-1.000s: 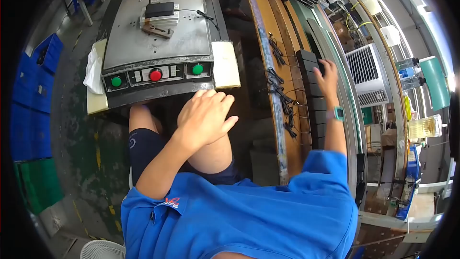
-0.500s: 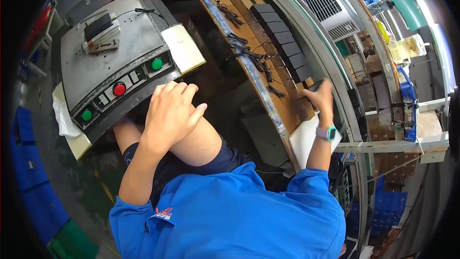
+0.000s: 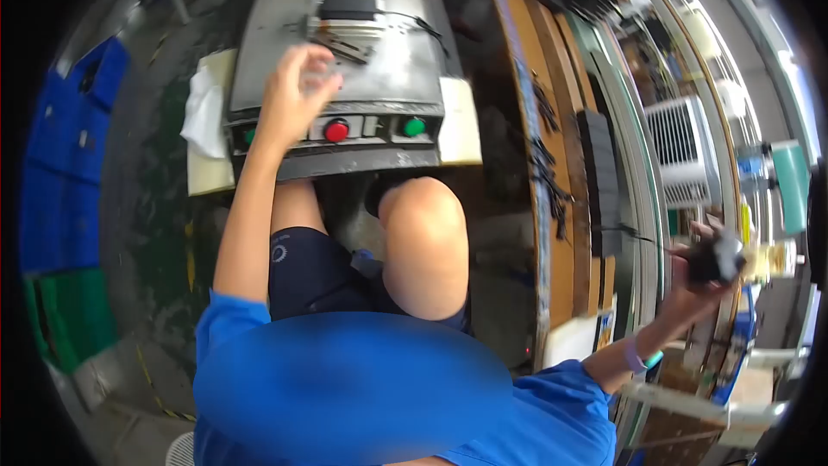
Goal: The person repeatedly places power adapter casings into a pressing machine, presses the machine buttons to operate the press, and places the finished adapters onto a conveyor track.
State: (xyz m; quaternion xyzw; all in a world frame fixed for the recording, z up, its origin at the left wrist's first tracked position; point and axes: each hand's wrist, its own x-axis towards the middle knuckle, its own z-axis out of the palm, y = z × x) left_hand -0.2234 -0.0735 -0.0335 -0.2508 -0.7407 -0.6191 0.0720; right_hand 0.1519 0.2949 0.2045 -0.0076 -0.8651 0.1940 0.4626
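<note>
My right hand (image 3: 690, 289) is raised out to the right, fingers wrapped round a black power adapter (image 3: 716, 261); both are blurred. A thin black cord runs left from the adapter towards the row of matching black adapters (image 3: 597, 181) on the wooden shelf. My left hand (image 3: 297, 91) hangs over the front left of the metal machine top (image 3: 276, 26), thumb and fingers apart with nothing between them. Beyond its fingertips, another black adapter (image 3: 349, 7) sits in a metal fixture (image 3: 345, 45), its cord trailing right.
The machine front carries a red button (image 3: 335, 129) and a green button (image 3: 415, 126); my left forearm partly covers another green one. Pale pads flank the machine, with a white cloth (image 3: 205, 108) on the left one. Bundled cords (image 3: 545, 173) lie along the shelf. Blue bins (image 3: 65, 173) stand far left.
The view has turned, bringing the machine nearer the middle. My left hand has gone from above my lap to over the machine top. My right hand has lifted an adapter away from the shelf's end.
</note>
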